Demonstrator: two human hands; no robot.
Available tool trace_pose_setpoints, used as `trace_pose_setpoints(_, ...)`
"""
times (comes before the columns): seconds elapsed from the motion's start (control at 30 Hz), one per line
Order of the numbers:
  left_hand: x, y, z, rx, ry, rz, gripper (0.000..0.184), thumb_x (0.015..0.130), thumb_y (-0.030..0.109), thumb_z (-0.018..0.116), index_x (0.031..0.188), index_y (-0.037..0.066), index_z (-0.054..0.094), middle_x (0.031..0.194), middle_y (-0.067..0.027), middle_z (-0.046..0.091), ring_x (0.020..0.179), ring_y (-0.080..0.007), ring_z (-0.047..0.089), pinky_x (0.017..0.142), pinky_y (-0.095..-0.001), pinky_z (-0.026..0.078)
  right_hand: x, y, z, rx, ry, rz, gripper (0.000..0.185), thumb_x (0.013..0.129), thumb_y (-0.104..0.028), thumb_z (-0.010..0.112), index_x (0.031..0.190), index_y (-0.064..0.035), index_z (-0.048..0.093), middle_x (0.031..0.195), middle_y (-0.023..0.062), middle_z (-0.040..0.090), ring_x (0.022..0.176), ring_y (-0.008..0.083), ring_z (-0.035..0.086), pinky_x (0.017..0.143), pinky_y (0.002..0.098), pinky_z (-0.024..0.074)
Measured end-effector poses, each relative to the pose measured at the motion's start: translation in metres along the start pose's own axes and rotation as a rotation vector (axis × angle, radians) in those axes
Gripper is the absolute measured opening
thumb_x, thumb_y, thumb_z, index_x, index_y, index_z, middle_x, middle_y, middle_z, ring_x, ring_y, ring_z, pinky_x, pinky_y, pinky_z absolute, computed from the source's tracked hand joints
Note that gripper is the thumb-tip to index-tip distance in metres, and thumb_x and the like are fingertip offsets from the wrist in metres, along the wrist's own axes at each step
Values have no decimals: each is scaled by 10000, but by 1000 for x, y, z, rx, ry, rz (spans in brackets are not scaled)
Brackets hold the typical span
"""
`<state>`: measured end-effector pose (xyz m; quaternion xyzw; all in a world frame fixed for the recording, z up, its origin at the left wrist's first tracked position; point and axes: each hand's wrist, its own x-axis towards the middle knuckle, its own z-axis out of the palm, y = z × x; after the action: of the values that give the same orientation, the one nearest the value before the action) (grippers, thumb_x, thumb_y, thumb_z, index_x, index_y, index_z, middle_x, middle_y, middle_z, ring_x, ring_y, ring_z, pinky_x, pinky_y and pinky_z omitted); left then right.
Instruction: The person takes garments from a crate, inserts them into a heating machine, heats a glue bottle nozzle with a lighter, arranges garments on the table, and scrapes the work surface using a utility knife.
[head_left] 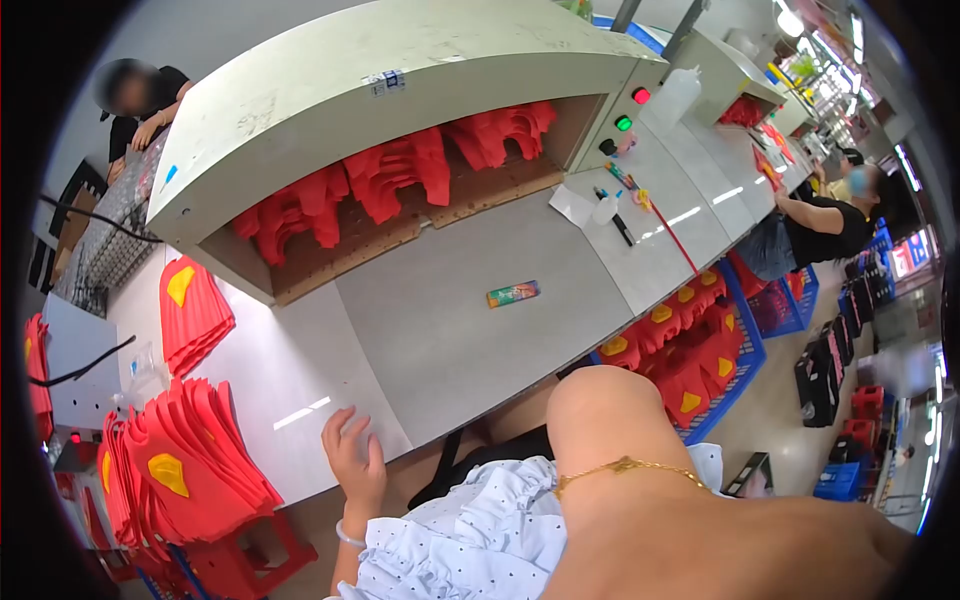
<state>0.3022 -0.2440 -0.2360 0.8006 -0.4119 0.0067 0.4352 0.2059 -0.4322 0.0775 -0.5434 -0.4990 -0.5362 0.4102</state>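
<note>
**Workstation Status: Left Hand (357,458) Free, Right Arm (612,425) Raised**

Step in hand: judged to be a pause in handling, since no foam-like piece is seen in a grasp. To pick one up, the left hand would need to shift leftward to the near stack of red pieces (215,455) and close on an edge.

Left hand pose: released, fingers parted and bent slightly, pointing up and away from the body. It overlaps the front edge of the tabletop (455,375) in this view, holding nothing; contact with the surface cannot be confirmed.

Right arm pose: bent and raised close to the camera, with a gold bracelet (630,467) around it. The fingers are not shown, so whether they are clenched, loose or grasping cannot be told.

Location of pieces: the near stack, bearing yellow shield-shaped patches, stands left of the left hand, apart from it. A second stack (192,320) lies farther back, beside the machine housing (300,95). More red pieces (395,175) sit inside its opening. Others fill a blue basket (748,370) beyond the raised arm. A small printed packet (513,293) lies on the tabletop's grey panel.
</note>
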Motion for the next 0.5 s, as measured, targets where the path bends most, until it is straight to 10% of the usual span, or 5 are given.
trace_pose_setpoints(0.3, 102, 192, -105, -1326, -267, 785, 120, 887, 160, 502, 929, 134, 612, 896, -18, 586, 822, -200, 550, 809, -413, 452, 2, -29, 16, 76, 55, -54, 96, 787, -70, 537, 781, -31, 624, 855, 48, 619, 842, 171, 601, 752, 304, 474)
trace_pose_setpoints(0.5, 78, 239, -91, -1311, -69, 912, 137, 874, 144, 507, 962, 114, 607, 936, -32, 587, 875, -218, 545, 837, -405, 446, 19, -41, 5, 205, 91, -110, 102, 792, -83, 535, 784, -35, 624, 859, 47, 617, 852, 174, 597, 760, 312, 470)
